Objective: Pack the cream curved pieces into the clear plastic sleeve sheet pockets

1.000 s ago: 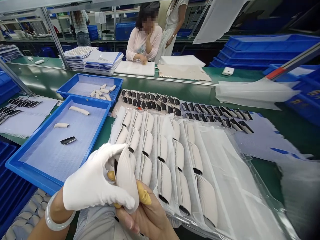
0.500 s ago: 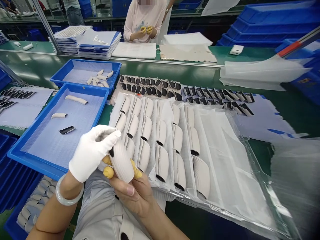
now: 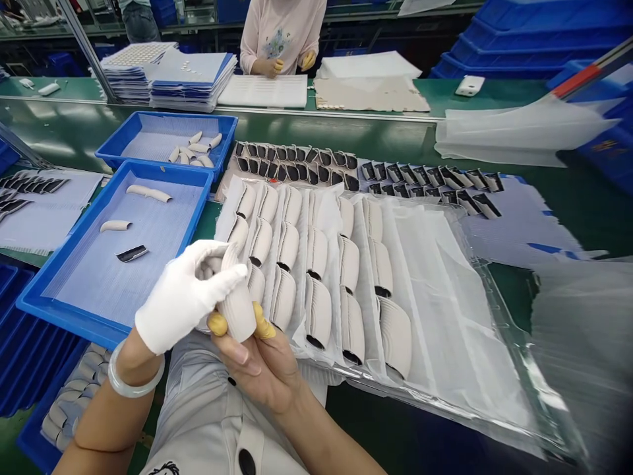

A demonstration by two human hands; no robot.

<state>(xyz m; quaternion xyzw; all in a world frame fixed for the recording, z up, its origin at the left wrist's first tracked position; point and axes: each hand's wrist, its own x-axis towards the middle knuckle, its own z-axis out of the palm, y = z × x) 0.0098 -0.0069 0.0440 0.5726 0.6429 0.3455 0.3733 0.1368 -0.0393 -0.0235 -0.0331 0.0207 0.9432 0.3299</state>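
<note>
A curved, cream-coloured ribbed shell piece is held between both of my hands, just in front of my lap. My left hand, in a white glove, closes its thumb and fingers round the upper part. Below it, my right hand grips the lower end, with yellow covers on some fingertips. Similar ribbed shells lie in rows between white paper strips in a clear plastic tray, right beside my hands. The far side of the held piece is hidden by the glove.
To the left, a blue tray carries a few loose pieces; another blue tray stands behind it. Rows of dark-lined pieces lie beyond the clear tray. A co-worker is across the bench. Blue crates are stacked at right.
The held shell has turned, so the dark spot on its upper side no longer shows. My left thumb now lies across its front. The co-worker's hands have moved apart.
</note>
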